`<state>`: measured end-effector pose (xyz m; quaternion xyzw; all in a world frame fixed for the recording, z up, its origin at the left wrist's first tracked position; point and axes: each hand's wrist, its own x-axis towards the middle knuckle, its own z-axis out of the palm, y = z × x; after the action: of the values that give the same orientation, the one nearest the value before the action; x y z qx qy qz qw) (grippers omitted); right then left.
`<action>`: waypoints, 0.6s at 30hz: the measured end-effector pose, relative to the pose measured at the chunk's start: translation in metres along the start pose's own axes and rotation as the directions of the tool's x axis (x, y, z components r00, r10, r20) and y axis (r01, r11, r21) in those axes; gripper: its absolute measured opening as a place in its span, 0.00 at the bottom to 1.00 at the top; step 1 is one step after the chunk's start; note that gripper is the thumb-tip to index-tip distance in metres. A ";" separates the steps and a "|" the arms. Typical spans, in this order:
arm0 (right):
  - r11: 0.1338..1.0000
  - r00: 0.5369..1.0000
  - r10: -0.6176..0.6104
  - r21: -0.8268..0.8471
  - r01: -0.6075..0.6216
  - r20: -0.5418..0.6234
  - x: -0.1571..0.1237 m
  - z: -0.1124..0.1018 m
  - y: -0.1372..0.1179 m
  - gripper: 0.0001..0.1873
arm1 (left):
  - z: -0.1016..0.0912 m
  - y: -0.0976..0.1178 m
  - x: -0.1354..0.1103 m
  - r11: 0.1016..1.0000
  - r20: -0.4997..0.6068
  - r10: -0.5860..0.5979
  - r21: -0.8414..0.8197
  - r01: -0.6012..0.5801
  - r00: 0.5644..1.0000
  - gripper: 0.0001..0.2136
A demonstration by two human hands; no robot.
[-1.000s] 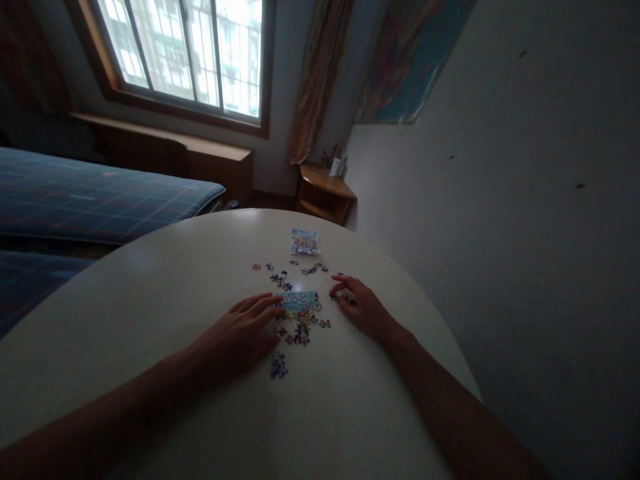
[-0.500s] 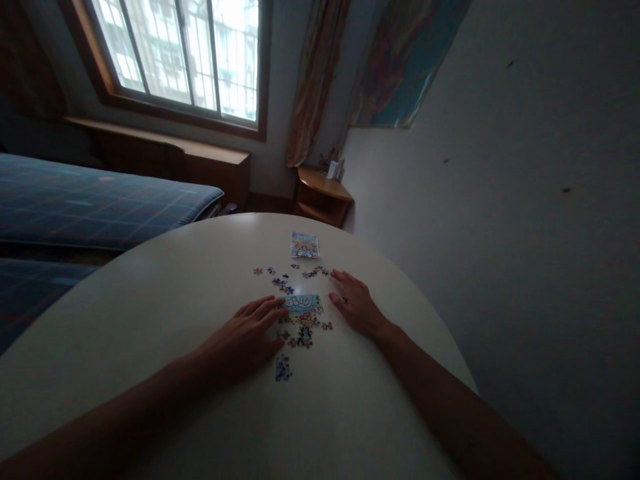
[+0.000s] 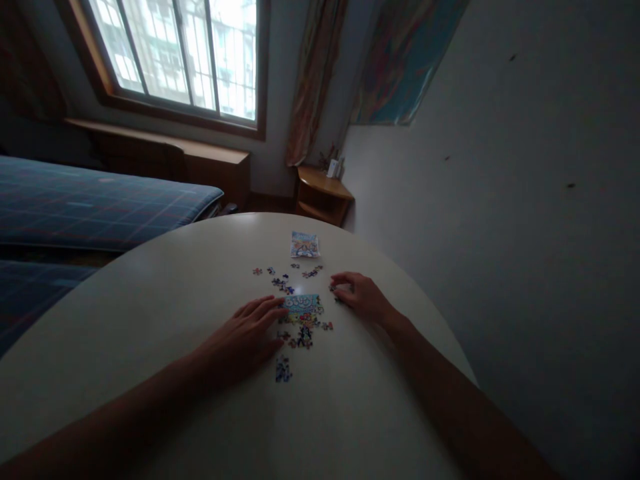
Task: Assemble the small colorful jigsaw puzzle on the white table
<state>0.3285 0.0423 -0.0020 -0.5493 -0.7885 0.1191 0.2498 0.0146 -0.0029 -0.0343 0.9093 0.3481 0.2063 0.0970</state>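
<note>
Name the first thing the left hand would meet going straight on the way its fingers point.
The joined puzzle section; the left hand seems to have its fingertips over the left edge, though actual contact is unclear.

Left hand [image 3: 246,335] flat, palm down, right hand [image 3: 367,297] curled, seemingly pinching, forearms [image 3: 155,392] angled inward

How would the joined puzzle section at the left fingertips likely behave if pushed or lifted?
The joined puzzle section would probably slide flat when pushed, lying thin on a glossy table. Lifted by one edge, it might bend or come apart, since its ragged lower edge suggests interlocking jigsaw construction.
</note>
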 end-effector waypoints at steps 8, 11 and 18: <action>0.987 0.995 0.082 -0.136 -0.090 -0.061 -0.005 0.004 0.010 0.13 | -0.001 0.001 0.000 1.000 0.017 -0.004 0.002 0.004 1.000 0.21; 0.992 0.996 0.071 -0.103 -0.077 -0.061 -0.002 0.006 0.013 0.10 | 0.001 0.001 0.001 1.000 0.017 -0.009 0.003 0.009 1.000 0.21; 0.996 0.999 0.048 -0.076 -0.050 -0.020 0.003 0.010 0.014 0.06 | 0.001 0.000 0.000 1.000 0.010 -0.009 -0.007 0.009 1.000 0.21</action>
<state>0.3337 0.0507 -0.0165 -0.5786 -0.7764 0.0900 0.2330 0.0149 -0.0032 -0.0350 0.9083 0.3510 0.2027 0.1030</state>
